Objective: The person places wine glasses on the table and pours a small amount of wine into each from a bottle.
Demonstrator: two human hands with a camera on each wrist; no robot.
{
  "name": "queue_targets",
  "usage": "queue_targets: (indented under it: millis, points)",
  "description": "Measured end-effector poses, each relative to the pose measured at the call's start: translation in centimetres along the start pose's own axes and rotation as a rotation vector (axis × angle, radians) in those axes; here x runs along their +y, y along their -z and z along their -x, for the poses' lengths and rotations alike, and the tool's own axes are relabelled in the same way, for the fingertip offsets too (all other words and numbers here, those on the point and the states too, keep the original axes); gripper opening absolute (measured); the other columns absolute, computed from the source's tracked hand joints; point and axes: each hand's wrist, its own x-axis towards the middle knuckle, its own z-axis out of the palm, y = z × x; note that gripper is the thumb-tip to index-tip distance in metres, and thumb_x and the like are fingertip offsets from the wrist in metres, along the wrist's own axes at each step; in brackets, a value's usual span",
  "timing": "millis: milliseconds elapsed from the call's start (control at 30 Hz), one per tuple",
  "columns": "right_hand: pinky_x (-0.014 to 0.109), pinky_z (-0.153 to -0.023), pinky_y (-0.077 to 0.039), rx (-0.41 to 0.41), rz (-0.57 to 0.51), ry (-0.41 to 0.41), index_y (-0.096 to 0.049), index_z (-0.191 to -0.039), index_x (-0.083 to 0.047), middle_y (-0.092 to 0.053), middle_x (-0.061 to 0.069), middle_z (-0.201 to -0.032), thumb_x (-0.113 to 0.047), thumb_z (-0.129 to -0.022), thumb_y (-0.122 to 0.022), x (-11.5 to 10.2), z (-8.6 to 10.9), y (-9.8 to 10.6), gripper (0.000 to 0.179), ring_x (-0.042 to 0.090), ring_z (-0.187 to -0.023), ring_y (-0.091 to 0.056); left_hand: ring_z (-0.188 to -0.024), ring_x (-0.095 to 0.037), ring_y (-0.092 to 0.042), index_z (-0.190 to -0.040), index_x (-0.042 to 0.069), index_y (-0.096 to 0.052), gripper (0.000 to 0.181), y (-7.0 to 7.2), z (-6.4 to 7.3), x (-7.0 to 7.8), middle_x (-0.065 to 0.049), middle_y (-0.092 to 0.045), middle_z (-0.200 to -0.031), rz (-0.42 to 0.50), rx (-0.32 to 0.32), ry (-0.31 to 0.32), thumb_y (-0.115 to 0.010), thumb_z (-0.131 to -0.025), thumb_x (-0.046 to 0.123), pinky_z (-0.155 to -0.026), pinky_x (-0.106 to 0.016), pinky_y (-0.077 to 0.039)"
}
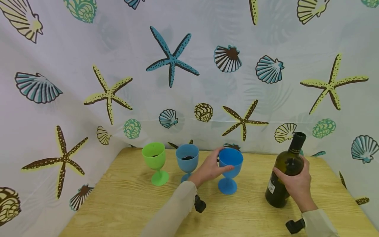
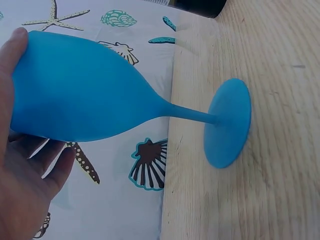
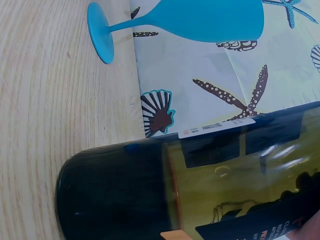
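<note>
My left hand point(image 1: 208, 169) holds the bowl of a darker blue plastic goblet point(image 1: 232, 158), thumb on the near side and fingers round the far side. The goblet point(image 2: 85, 90) stands upright, its foot on the table. On the right, my right hand point(image 1: 297, 182) grips a dark green wine bottle point(image 1: 282, 164) round its body. The bottle's mouth is uncovered and points up, leaning slightly right in the head view. Whether the bottle's base point(image 3: 110, 192) touches the table, I cannot tell. A lighter blue goblet point(image 1: 187, 156) and a green goblet point(image 1: 154, 158) both contain dark liquid.
The pale wooden table point(image 1: 124, 197) ends at a white curtain point(image 1: 189, 95) printed with shells and starfish, which also hangs at both sides. The lighter blue goblet stands close to my left wrist, which partly hides its foot. Each wrist carries a small black camera point(image 1: 200, 204).
</note>
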Motion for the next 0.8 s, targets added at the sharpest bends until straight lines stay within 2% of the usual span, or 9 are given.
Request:
queue_targets:
  millis: [333, 600, 800]
  points:
    - [0.065, -0.097, -0.032, 0.004, -0.002, 0.005, -0.012, -0.149, -0.015, -0.034, 0.024, -0.141, -0.025, -0.076, -0.081, -0.1, -0.1, 0.0, 0.101, 0.044, -0.124, -0.038, -0.123, -0.024, -0.048, -0.148, 0.013, -0.029, 0.085, 0.1, 1.0, 0.0, -0.006, -0.041, -0.143, 0.007, -0.027, -0.057, -0.069, -0.082, 0.05, -0.096, -0.039, -0.045]
    - [0.065, -0.097, -0.032, 0.001, 0.001, -0.003, -0.012, -0.15, -0.016, -0.034, 0.024, -0.142, -0.026, -0.076, -0.081, 0.0, 0.0, 0.0, 0.101, 0.044, -0.124, -0.038, -0.122, -0.025, -0.049, -0.147, 0.011, -0.03, 0.084, 0.0, 1.8, -0.1, -0.006, -0.041, -0.143, 0.032, -0.042, -0.069, -0.069, -0.083, 0.049, -0.096, -0.039, -0.045]
    - [0.065, -0.097, -0.032, -0.005, -0.012, 0.007, -0.013, -0.149, -0.015, -0.034, 0.023, -0.142, -0.025, -0.077, -0.08, 0.0, 0.0, 0.0, 0.099, 0.044, -0.124, -0.039, -0.123, -0.025, -0.048, -0.147, 0.014, -0.03, 0.082, -0.1, 2.5, 0.2, -0.006, -0.039, -0.144, 0.041, -0.046, -0.084, -0.069, -0.084, 0.047, -0.097, -0.039, -0.044]
